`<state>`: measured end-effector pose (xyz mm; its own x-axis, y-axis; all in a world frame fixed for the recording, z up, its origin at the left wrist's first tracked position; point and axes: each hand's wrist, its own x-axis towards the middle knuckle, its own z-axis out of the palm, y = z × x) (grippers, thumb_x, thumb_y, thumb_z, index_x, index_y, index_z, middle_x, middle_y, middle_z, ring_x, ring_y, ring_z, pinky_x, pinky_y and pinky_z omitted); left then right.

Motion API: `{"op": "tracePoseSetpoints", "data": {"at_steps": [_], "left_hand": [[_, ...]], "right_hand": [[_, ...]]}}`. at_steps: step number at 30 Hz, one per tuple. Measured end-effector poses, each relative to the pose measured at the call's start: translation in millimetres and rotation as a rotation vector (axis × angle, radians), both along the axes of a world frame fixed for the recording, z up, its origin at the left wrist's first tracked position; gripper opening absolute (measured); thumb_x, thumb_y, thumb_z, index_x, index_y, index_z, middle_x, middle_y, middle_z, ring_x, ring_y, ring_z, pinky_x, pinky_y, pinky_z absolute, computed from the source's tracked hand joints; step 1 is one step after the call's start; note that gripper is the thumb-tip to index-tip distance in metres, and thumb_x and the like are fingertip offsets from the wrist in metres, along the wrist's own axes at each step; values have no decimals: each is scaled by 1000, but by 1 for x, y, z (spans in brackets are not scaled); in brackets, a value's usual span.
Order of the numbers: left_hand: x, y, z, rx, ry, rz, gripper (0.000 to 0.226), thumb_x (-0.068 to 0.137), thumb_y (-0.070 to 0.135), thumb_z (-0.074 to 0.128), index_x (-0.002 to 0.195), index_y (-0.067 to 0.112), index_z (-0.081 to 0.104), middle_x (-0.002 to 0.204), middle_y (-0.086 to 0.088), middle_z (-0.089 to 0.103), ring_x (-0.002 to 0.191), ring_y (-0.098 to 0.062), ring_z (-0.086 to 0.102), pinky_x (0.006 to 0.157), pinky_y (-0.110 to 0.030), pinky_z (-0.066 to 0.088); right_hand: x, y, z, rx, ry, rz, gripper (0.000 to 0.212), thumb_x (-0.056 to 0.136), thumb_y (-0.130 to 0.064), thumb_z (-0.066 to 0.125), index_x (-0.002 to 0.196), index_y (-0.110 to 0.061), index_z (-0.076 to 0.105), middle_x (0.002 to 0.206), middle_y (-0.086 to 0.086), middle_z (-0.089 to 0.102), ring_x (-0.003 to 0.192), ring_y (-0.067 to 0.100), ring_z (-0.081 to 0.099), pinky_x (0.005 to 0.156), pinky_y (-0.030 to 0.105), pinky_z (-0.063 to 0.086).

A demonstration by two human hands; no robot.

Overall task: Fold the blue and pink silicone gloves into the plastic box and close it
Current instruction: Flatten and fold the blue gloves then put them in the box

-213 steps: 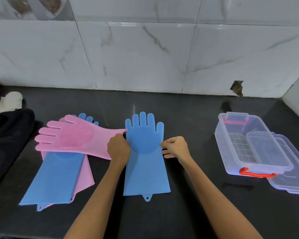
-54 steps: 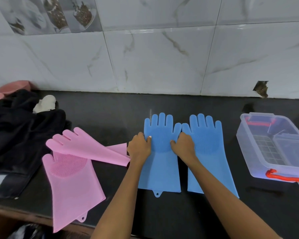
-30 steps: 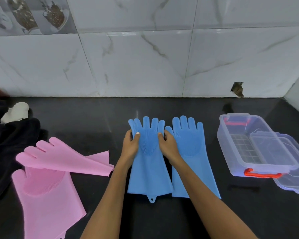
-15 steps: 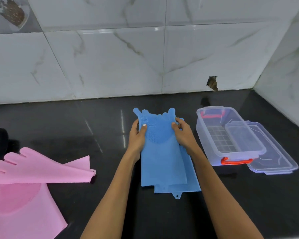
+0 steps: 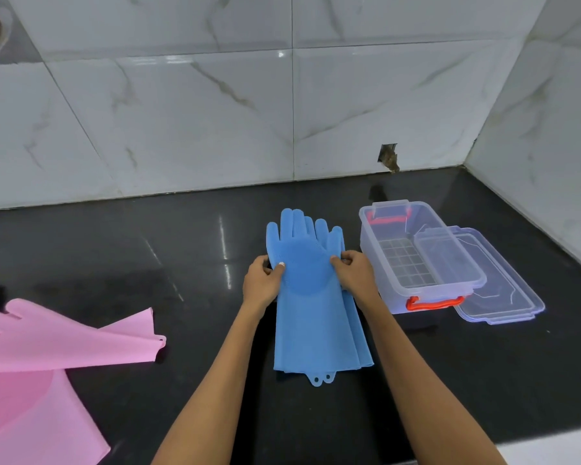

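Gloves [image 5: 312, 303], blue silicone, lie stacked flat on the glossy black table [image 5: 114, 263], bristled palm up, cuff tabs nearest the person. Left hand [image 5: 261, 284] and right hand [image 5: 353, 273] each pinch a side edge at the palm in a closed grip. Clear plastic box [image 5: 416, 260] stands open just right, lid [image 5: 503, 293] beside it. Pink gloves [image 5: 47, 344] lie far left.
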<state>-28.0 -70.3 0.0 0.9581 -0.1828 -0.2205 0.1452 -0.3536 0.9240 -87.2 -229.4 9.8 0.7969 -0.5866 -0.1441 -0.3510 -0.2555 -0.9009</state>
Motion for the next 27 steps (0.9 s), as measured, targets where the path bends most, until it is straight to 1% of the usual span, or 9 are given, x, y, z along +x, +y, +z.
{"op": "tracePoseSetpoints", "data": {"at_steps": [2,5,7,12,15,17,19,24,27], "left_hand": [[-1,-2,-1,102,-64,13,29,93,30,56,115,10,58,95,0,63,87,-20,64,79,-37,54],[-3,-2,0,181,-157,16,24,92,31,58,107,13,62,90,1,64,82,-18,62,72,-32,50],[-6,-2,0,173,-215,-8,18,92,30,56,103,18,63,92,1,65,85,-20,63,73,-36,51],[-11,-6,0,315,-319,-57,28,96,32,48,122,28,58,112,7,58,96,-12,57,78,-31,42],[-11,-9,3,402,-287,1,24,95,32,52,113,22,64,110,1,59,95,-22,61,76,-32,44],[-11,-11,5,424,-245,69,23,92,35,57,96,15,69,95,2,64,84,-21,62,71,-31,45],[-13,-14,7,453,-211,105,25,89,34,61,87,11,69,82,3,63,73,-19,58,65,-30,43],[-13,-13,9,433,-75,107,21,87,21,61,84,1,65,79,-6,64,70,-24,60,59,-30,46],[-14,-6,9,368,-4,111,19,83,17,63,85,-1,69,78,-11,72,73,-28,70,68,-34,57]], "right_hand": [[-1,0,1,-103,19,-16,19,94,-21,53,103,-5,57,93,7,59,81,15,54,61,13,40],[-5,1,4,-208,15,-15,24,95,-22,53,112,-7,55,110,9,62,96,21,60,85,25,48],[-8,0,5,-213,-28,-14,24,96,-22,51,114,-7,52,115,10,61,104,24,60,92,29,46],[-12,-3,8,-196,-87,-84,22,96,-20,50,115,-8,50,116,11,59,107,24,59,97,34,47],[-14,-4,5,-222,5,-80,23,96,-21,50,114,-6,53,117,12,61,108,26,59,97,34,46],[-14,-3,3,-262,68,-84,24,97,-21,49,114,-5,56,116,12,62,107,28,60,97,34,46],[-14,-2,2,-302,103,-89,26,97,-18,48,117,-4,58,119,13,63,108,28,61,99,35,45],[-16,-5,4,-260,86,-81,28,95,-16,52,119,-2,59,120,15,64,109,30,61,102,37,44],[-18,-5,5,-233,54,-106,25,93,-19,57,111,-3,63,112,14,66,102,26,63,98,33,45]]}}
